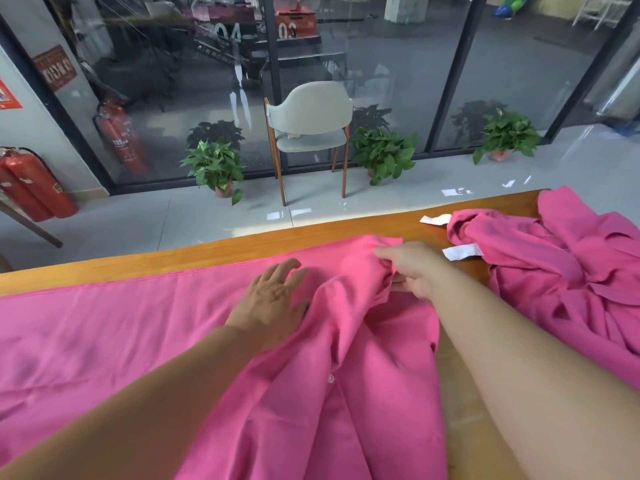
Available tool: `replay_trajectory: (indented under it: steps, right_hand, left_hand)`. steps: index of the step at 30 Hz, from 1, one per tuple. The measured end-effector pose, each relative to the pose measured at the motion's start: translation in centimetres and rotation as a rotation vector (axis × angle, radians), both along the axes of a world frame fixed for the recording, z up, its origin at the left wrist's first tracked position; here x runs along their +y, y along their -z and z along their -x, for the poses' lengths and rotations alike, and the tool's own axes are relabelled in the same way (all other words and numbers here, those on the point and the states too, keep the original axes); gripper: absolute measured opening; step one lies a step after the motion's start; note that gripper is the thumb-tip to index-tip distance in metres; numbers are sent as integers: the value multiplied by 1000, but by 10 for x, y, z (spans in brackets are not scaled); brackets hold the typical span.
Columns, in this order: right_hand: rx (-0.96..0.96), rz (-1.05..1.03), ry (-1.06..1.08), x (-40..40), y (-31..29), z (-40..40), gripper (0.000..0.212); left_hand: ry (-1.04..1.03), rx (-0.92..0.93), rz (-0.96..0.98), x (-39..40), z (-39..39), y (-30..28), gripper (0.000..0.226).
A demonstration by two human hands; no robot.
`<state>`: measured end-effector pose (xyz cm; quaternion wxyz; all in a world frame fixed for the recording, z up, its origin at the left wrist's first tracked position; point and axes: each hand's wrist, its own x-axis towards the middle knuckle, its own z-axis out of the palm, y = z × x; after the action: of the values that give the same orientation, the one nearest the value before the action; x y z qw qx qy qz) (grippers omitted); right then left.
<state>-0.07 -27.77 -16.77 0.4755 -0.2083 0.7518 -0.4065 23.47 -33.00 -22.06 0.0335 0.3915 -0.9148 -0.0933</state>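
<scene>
A pink buttoned shirt [138, 327] lies spread over a wooden table [242, 245], with a row of small buttons running down its middle. My left hand [273, 299] rests flat on the cloth, fingers straight and slightly spread. My right hand [412, 268] pinches a bunched fold of the same shirt near the far edge, thumb under the cloth. Part of the right palm is hidden by the fold.
A heap of crumpled pink garments [561, 271] with white labels [462, 251] fills the table's right end. Beyond the table stand a grey chair [311, 123], potted plants [214, 164] and a glass wall. Red fire extinguishers [31, 188] stand at the left.
</scene>
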Motion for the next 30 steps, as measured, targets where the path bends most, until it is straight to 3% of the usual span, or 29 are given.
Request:
replay_trajectory:
  steps: [4, 6, 8, 10, 12, 15, 17, 20, 22, 24, 27, 30]
  right_hand:
    - [-396, 191, 247, -3, -17, 0, 25]
    - [-512, 189, 159, 7, -20, 3, 39]
    - [-432, 71, -16, 24, -13, 2, 42]
    - [-309, -83, -171, 44, -3, -2, 24]
    - [-282, -107, -226, 58, 0, -7, 11]
    - [-344, 34, -16, 58, -9, -6, 16]
    - [-283, 23, 143, 51, -21, -3, 11]
    - [-228, 9, 254, 52, -30, 5, 26]
    - [-332, 24, 232, 64, -27, 3, 28]
    - [-344, -48, 108, 82, -12, -6, 23]
    - [-287, -70, 150, 96, 15, -12, 21]
    - [-68, -48, 287, 95, 31, 0, 21]
  left_hand:
    - [52, -49, -22, -1, 1, 7, 79]
    - [37, -43, -64, -4, 1, 7, 82]
    - [33, -39, -109, -6, 3, 4, 79]
    - [42, -55, -134, -5, 3, 3, 64]
    - [58, -104, -126, -3, 3, 2, 56]
    - [60, -145, -127, 1, -1, 3, 62]
    - [60, -140, -125, 4, -3, 6, 65]
    - [61, -140, -91, 8, -4, 8, 76]
    - [61, -145, -80, 10, -5, 10, 88]
    - [50, -137, -78, 11, -6, 13, 82]
    - [28, -105, -82, 12, -3, 12, 77]
    - [-45, -68, -94, 14, 6, 5, 72]
